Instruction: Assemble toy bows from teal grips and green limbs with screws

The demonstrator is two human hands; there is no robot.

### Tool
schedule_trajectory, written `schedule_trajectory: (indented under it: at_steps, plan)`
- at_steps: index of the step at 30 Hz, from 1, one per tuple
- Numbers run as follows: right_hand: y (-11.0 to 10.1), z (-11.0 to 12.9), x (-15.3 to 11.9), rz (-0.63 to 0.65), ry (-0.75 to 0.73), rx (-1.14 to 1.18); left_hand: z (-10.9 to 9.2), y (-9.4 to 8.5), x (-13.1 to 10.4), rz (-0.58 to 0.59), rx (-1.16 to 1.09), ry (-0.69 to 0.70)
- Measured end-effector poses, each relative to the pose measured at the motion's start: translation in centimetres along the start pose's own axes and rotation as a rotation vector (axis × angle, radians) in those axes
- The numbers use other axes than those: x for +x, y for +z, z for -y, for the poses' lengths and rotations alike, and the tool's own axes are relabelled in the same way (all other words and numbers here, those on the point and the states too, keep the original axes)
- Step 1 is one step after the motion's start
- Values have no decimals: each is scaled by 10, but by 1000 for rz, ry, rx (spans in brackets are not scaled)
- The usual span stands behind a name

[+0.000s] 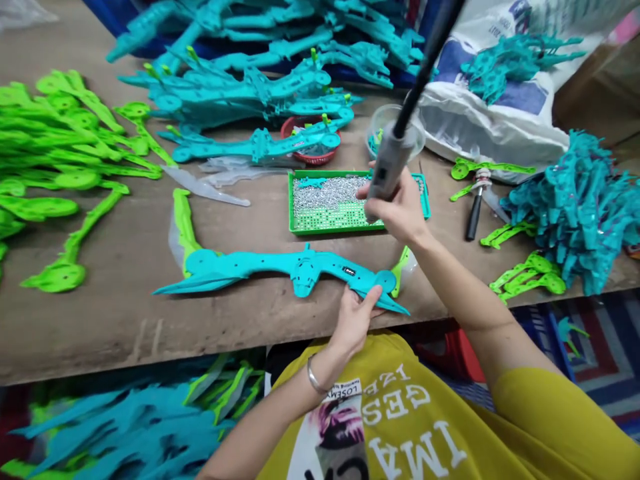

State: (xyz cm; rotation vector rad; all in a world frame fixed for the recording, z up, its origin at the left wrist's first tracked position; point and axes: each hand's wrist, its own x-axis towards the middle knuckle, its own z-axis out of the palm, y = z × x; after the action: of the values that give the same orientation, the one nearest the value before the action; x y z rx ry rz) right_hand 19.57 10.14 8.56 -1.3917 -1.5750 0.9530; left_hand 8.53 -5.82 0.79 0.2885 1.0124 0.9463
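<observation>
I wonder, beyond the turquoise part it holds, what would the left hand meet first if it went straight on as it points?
Most likely the left hand would meet the lime-green piece jutting out beyond the turquoise part; depth is unclear in this single view.

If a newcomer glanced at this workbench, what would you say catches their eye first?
Probably the long turquoise piece at the table's near side, its right end in the left hand. Next, the grey tool in the right hand, and the lime-green heap at far left.
</observation>
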Motion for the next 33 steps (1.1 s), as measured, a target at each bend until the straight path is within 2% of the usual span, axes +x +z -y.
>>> schedule_trajectory:
  at_steps: [4, 8, 11, 19, 26, 30, 33]
  plan:
    - [1, -11, 2, -215, 7, 77, 0, 3, 0, 0, -4, 7]
    - [10, -27, 1, -327, 77, 109, 0, 6, 0, -40, -4, 9]
    - [14, -33, 2, -334, 77, 155, 1, 6, 0, -39, 1, 14]
    - [19, -45, 14, -360, -63, 266, 3, 4, 2, -43, 25, 8]
    - [23, -53, 22, -303, -166, 316, 4, 5, 1, -57, 33, 12]
    - [17, -45, 21, -311, -166, 271, 1, 8, 1, -38, 8, 15]
    - [4, -26, 1, -279, -203, 309, 0, 11, 1, -25, 3, 9]
